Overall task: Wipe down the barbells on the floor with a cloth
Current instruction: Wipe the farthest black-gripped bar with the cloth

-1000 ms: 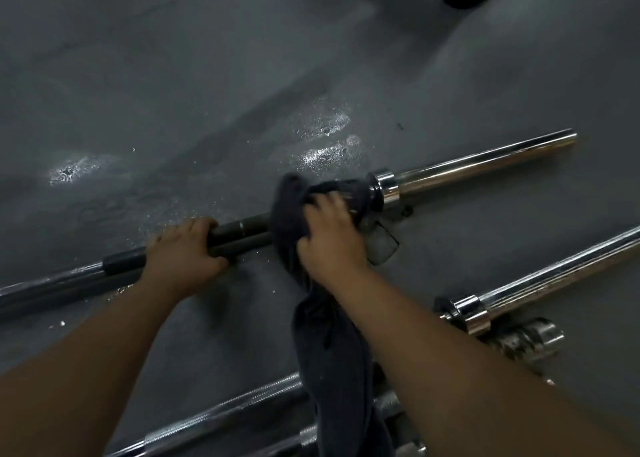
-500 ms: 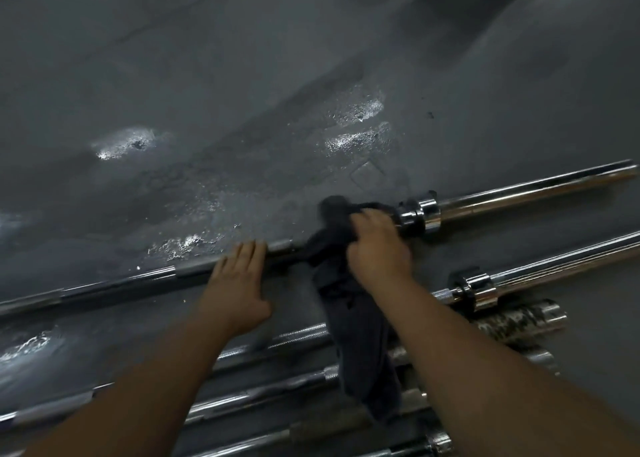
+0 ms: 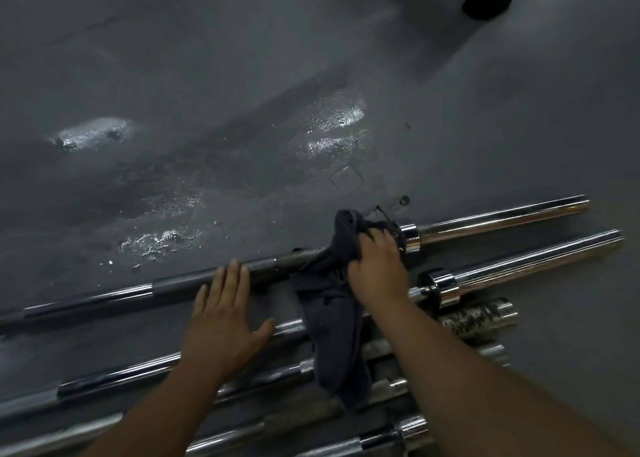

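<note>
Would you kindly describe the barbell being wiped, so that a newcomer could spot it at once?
On the grey floor lies a row of barbells. It is the farthest barbell, nearest the wet patches. Unlike its neighbours, it has the dark cloth bunched on it by the right hand, with the left hand touching its shaft.

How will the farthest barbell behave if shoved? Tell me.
It would probably roll: the farthest barbell is round and lies on flat floor, with the left hand resting on it. Its polished sleeve looks slippery. Long metal, so likely stiff and heavy.
</note>
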Available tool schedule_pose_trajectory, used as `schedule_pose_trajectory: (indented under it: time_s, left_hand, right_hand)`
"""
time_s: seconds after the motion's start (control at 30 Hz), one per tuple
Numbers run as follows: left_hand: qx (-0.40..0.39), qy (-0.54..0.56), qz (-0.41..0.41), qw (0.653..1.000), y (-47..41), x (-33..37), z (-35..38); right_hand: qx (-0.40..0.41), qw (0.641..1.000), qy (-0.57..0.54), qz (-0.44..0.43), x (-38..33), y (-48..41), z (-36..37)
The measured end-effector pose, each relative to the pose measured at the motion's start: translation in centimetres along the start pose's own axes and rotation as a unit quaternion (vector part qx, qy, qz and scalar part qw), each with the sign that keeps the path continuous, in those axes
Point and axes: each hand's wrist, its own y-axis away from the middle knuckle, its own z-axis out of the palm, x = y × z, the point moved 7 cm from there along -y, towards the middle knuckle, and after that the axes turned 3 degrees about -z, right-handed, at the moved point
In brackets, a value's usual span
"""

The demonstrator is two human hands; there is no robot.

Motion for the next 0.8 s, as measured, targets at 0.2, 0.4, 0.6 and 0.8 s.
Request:
schedule_pose_trajectory:
  time_s: [0.2, 0.4, 0.6, 0.8]
  left_hand:
    - [-0.018, 0.001, -0.006, 1.0, -4.2, -0.6, -1.7]
    - [-0.053, 0.0, 0.0, 0.999, -8.9, -0.9, -4.0]
    - [-0.021, -0.001, 0.011, 1.0, -7.5, -0.6, -4.0]
    - [-0.062, -0.023, 0.011, 0.998, -2.7, 0.0, -2.7]
  right_hand:
    - [-0.119, 0.971, 0.006, -0.205, -5.6, -0.9, 2.1]
    - [-0.008, 0.997, 0.006, -0.071, -4.0, -4.1, 1.3]
    - [-0.066, 0.98, -0.006, -0.185, -6.8, -3.3, 2.1]
    - [-0.133, 0.987, 0.008, -0.088, -8.5, 0.7, 3.4]
